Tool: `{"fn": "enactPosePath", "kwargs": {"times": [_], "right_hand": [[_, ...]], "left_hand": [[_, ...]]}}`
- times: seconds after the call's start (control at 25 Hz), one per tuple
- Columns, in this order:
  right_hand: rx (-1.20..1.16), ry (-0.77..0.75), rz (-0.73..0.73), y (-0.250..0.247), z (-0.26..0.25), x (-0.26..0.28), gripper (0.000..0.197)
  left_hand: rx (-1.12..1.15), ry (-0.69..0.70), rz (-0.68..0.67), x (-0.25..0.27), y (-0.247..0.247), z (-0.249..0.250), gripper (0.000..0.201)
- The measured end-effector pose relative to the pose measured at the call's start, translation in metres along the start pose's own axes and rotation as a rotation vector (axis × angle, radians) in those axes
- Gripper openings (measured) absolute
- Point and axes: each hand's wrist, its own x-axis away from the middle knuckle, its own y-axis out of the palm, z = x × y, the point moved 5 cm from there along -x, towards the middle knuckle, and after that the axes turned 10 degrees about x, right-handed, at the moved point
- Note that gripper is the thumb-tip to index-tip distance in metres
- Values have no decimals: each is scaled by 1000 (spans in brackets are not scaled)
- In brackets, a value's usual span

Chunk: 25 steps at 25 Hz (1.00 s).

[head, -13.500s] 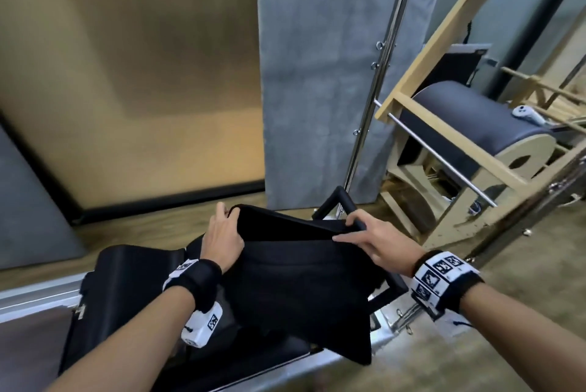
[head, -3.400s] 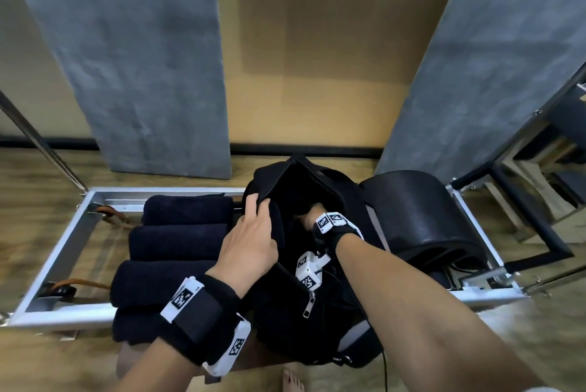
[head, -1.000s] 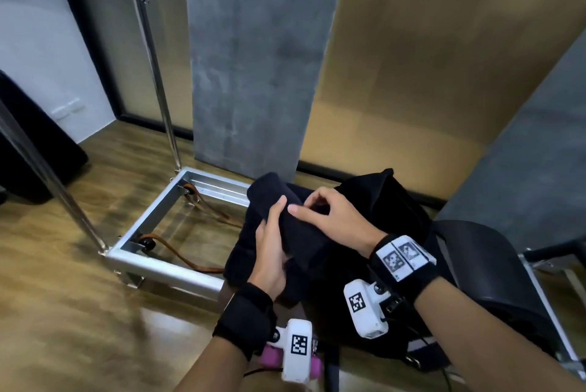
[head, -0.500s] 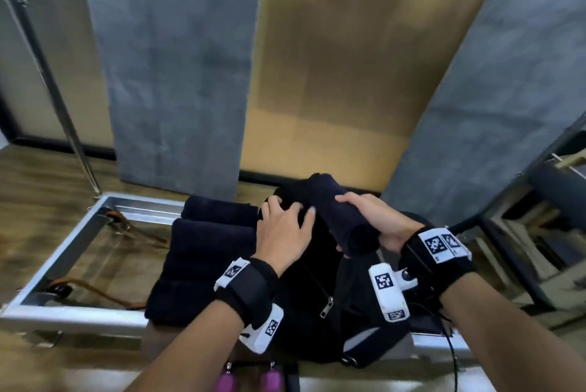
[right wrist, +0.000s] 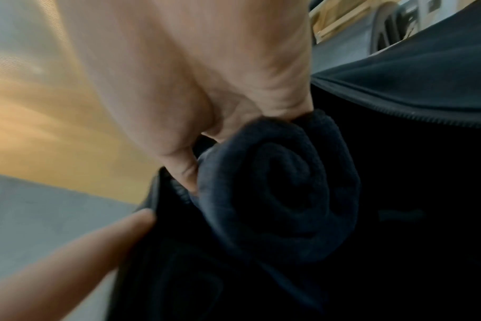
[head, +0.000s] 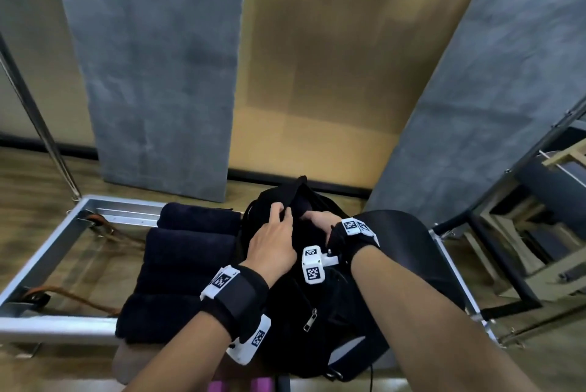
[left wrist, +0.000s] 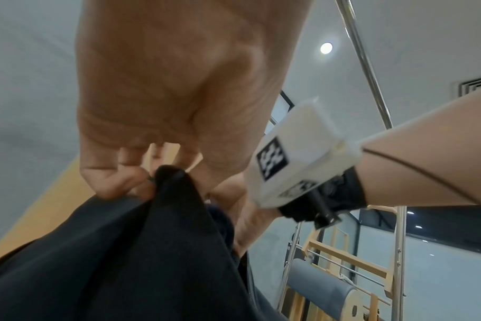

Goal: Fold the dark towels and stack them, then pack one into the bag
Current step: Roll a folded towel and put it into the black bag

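Going into the bag now: the rolled towel, gripped by the right hand, is partway through the mouth, while the left hand pinches the rim open. Left of the bag, four rolls lie stacked; packing looks nearly done.

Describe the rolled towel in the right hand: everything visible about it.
The rolled towel is dark navy, almost black, of soft, napped terry-like cloth. It is wound into a tight roll, and its end shows a spiral of layers in the right wrist view. The right hand grips it from above, thumb pressed against its side. It sits in the open mouth of the black bag, partly inside; the head view hides it almost wholly. The left hand holds the bag's rim, not the towel.
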Motion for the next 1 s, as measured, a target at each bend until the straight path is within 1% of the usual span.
{"fn": "enactPosePath", "kwargs": {"times": [0.12,0.2,0.32,0.36,0.44,0.52,0.56,0.72,0.8,0.88,1.0], "right_hand": [[46,4,177,-13,17,-24,56],[141,15,244,-16,28,-35,65],[395,5,258,-8,38,-44,80],[456,10,255,-4,39,-46,83],[524,12,238,3,36,-50,82],[516,2,229,5,34,-57,79],[472,-18,244,4,32,-60,76],[156,-125,382,0,29,-66,63],[86,-182,439,2,25,-65,58],[105,-254,452,7,18,-67,59],[232,-313,417,12,10,-73,64]], "left_hand": [[12,4,14,0,0,-3,80],[26,1,12,0,1,-4,80],[41,7,2,0,4,-1,80],[42,8,-1,0,5,0,80],[47,6,-5,1,7,0,80],[51,2,-9,1,6,-2,81],[51,0,-10,1,6,-4,82],[64,-3,-16,1,5,-10,82],[65,3,-15,2,6,-11,82],[66,2,-13,2,8,-12,82],[75,-8,-9,0,7,-11,83]]}}
